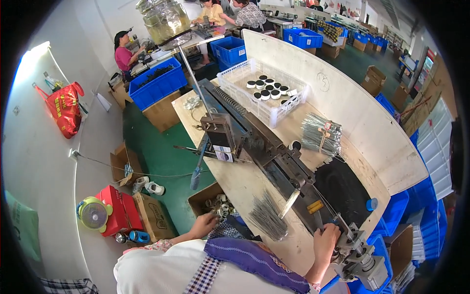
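Note:
My left hand [204, 225] is over the near edge of an open carton [199, 200] of small whitish round parts [223, 205]. Its fingers are drawn together; anything between them is too small to make out. At the near right end of a long dark metal bench machine [274, 152], my right hand [326, 240] has its fingers curled beside a thin metal rod [344, 225]. What those fingers grip is hidden. Just beyond that hand a yellow block [315, 207] sits on the machine. A bundle of thin metal rods [268, 218] lies on the wooden table [235, 188] between my hands.
A tied bundle of metal rods [321, 134] and a white crate [271, 116] of black-topped round pieces lie beyond the machine. A curved board [333, 93] edges the table. A blue-handled lever [196, 177] juts out left. Blue bins [157, 83] and other people are further back.

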### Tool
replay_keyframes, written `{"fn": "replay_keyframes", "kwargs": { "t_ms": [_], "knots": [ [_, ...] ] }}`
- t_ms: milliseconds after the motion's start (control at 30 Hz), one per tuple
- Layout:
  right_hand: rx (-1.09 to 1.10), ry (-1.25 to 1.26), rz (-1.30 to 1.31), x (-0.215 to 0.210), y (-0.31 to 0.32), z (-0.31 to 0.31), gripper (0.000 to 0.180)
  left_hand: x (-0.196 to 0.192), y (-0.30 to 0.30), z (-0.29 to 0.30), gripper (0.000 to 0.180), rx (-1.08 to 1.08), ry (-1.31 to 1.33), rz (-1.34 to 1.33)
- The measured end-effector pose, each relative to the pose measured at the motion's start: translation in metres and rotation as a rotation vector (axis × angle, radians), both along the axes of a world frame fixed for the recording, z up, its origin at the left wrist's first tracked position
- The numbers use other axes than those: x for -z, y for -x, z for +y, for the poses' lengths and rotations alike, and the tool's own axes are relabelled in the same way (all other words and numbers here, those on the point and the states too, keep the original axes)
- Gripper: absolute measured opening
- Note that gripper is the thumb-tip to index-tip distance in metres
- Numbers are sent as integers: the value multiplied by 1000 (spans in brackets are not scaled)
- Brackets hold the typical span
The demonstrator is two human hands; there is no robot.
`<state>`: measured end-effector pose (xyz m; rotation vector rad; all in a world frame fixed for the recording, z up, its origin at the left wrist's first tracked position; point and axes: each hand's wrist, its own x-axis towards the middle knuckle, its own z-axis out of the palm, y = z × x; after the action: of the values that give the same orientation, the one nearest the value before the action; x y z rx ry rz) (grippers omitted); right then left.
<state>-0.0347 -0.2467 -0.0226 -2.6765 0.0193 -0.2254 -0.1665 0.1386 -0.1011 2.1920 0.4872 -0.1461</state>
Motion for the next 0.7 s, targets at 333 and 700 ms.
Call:
{"fn": "replay_keyframes", "kwargs": {
  "t_ms": [333, 700],
  "knots": [
    [52, -196, 1, -8, 13, 16, 21, -114, -81, -43, 21, 100, 215, -570],
    [-26, 127, -106, 0, -44, 31, 23, -127, -96, -19, 21, -89, 132, -828]
  ]
}}
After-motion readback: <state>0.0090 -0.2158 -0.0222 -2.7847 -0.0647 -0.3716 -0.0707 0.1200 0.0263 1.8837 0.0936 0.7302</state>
